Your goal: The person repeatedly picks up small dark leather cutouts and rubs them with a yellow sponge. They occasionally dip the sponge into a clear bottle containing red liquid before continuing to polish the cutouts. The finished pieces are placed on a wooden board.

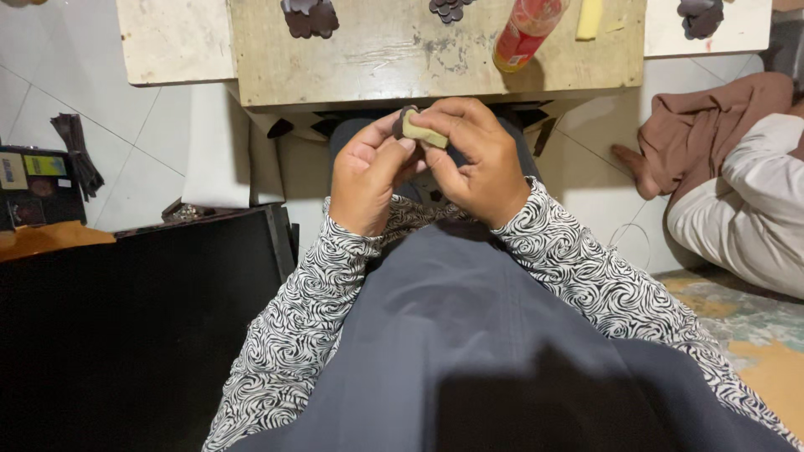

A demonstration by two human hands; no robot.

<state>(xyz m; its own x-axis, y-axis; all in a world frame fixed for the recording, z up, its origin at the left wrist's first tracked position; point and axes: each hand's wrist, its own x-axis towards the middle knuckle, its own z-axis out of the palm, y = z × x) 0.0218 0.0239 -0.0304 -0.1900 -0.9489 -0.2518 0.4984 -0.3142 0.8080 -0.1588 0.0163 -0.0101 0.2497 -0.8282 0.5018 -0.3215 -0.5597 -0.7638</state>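
At frame centre, the left hand (366, 180) and right hand (477, 159) are both pinching a yellow pad (421, 132) against a dark piece (403, 117); steady, even pressure suits.

From my feed I can make out two packaged things. A red tube-like container (526, 32) with a yellow band at its lower end lies tilted on the worn bench (402, 63), near the far edge, its label too blurred for me to make out. At the far left, on the floor beside a black case, sits a dark box (33, 186) carrying small labels: a pale yellowish one, a bright yellow-green one and a darker reddish patch below. I see no screens or signs.
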